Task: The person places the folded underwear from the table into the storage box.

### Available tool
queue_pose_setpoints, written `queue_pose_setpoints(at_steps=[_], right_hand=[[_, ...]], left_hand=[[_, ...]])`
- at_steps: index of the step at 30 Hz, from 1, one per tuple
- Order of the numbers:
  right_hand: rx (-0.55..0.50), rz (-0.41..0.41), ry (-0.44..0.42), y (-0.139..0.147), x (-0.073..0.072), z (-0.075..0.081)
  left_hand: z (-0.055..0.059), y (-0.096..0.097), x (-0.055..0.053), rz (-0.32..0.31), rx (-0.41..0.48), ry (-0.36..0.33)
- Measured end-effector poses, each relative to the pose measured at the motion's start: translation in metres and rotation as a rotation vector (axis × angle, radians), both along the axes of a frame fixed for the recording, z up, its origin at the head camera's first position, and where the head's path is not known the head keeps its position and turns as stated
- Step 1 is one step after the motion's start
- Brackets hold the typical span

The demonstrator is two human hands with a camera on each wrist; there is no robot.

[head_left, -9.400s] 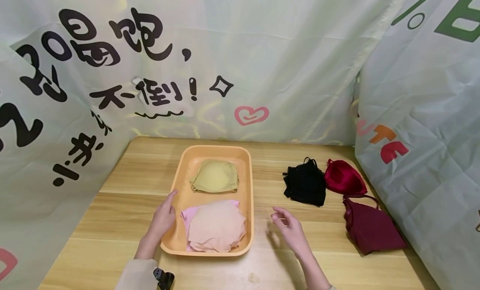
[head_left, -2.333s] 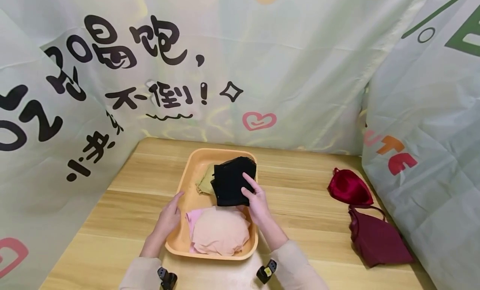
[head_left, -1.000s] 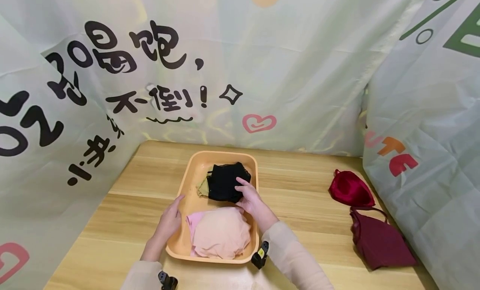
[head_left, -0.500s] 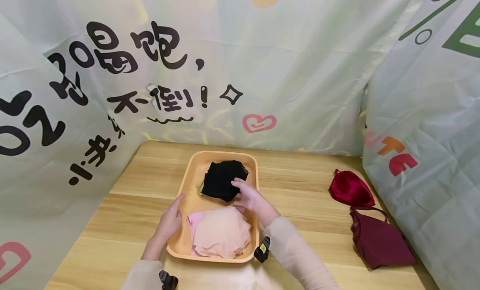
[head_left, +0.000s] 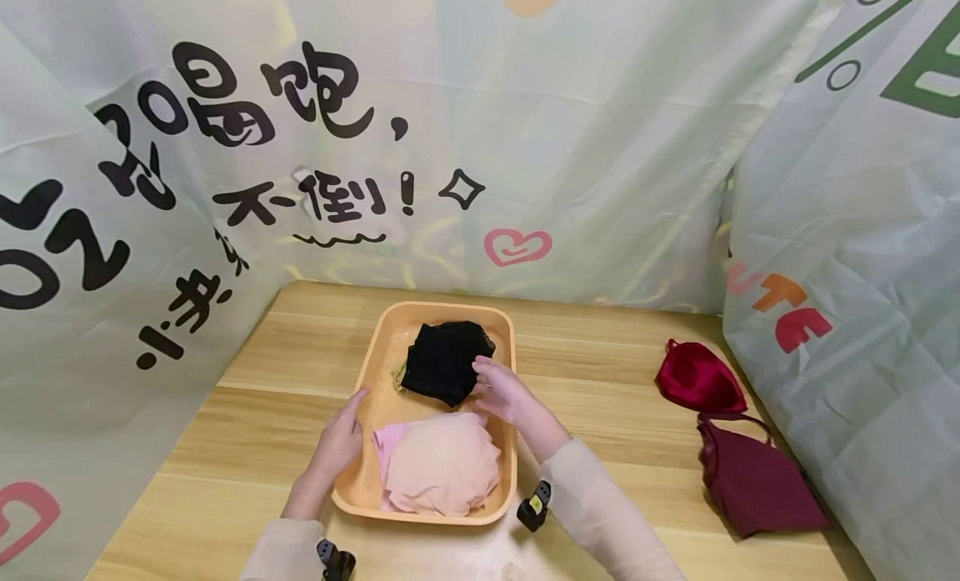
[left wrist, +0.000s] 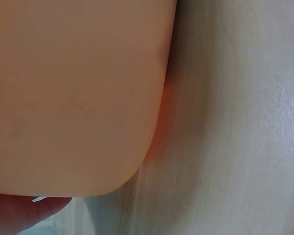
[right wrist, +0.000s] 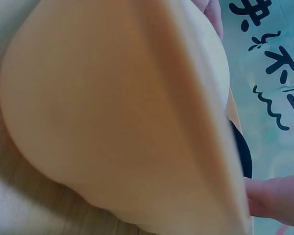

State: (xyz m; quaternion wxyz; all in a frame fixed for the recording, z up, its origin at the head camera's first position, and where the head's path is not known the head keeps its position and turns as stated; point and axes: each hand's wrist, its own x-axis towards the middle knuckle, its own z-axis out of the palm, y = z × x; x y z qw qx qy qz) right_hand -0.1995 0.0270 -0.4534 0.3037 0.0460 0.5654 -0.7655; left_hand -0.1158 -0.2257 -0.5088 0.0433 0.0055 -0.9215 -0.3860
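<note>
An orange tray lies on the wooden table, and my left hand grips its left rim. The left wrist view shows the tray's outer wall, with part of that hand at its edge. Inside, a folded black bra rests on a yellow one, mostly hidden. My right hand is over the tray's right side, fingers loosely bent at the black bra's right edge, holding nothing. Nearer the body lies a peach bra on a pink one.
To the right on the table are a shiny red bra and, nearer, a folded maroon one with a strap. Printed cloth walls close off the table's back and sides. A small black camera sits at the right wrist.
The black bra has gone from the table at right into the tray, onto the yellow one. My right hand has let go and drawn slightly right; the left stays on the rim.
</note>
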Motion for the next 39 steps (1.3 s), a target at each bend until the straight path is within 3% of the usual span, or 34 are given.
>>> queue_pose_setpoints(at_steps=[19, 28, 39], right_hand=[[0.006, -0.034, 0.089, 0.026, 0.015, 0.005], [0.077, -0.064, 0.155, 0.057, 0.022, 0.002], [0.136, -0.105, 0.156, 0.086, 0.034, -0.008]], left_hand=[[-0.001, 0.0, 0.0, 0.011, -0.032, 0.019], [-0.002, 0.0, -0.001, 0.002, -0.03, 0.023], [-0.002, 0.0, 0.0, -0.007, -0.032, 0.047]])
